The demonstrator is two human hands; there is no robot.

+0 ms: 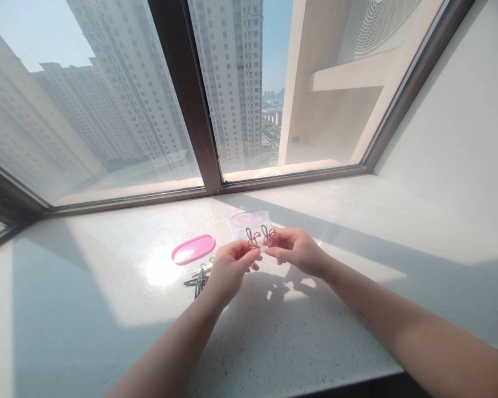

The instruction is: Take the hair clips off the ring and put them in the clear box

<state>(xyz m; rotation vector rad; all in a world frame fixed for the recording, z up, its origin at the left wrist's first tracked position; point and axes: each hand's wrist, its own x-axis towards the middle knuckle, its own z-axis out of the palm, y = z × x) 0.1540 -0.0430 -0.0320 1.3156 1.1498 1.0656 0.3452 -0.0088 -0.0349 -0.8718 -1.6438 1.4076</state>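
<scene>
Left hand: centre of frame, raised over the sill, forearm entering from the bottom edge. Thumb and forefinger pinching the left clip near its lower end; other fingers curled beneath.

Right hand: just right of centre, forearm entering from the lower right corner. Thumb and forefinger pinching the right clip low down; remaining fingers bent, partly hidden.

Clips, two: brown-gold wire, looped at the top like rabbit ears. Both upright, side by side at mid-frame, near each other; whether they touch at the base cannot be told.

Case, one: translucent, with pink marks; on the sill behind the clips, partly covered by the hands.

Tray, one: pink, oval, raised rim; left of centre, flat on the sill, glare at its left end.

Black clips, a small heap: below the tray, partly hidden by the left wrist. A gold-toned piece lies against them.

Sill: pale, speckled, crossed by sunlight and shadow.

Window frame: dark brown, upper half of frame; towers beyond the glass, a round grille at upper right.
</scene>
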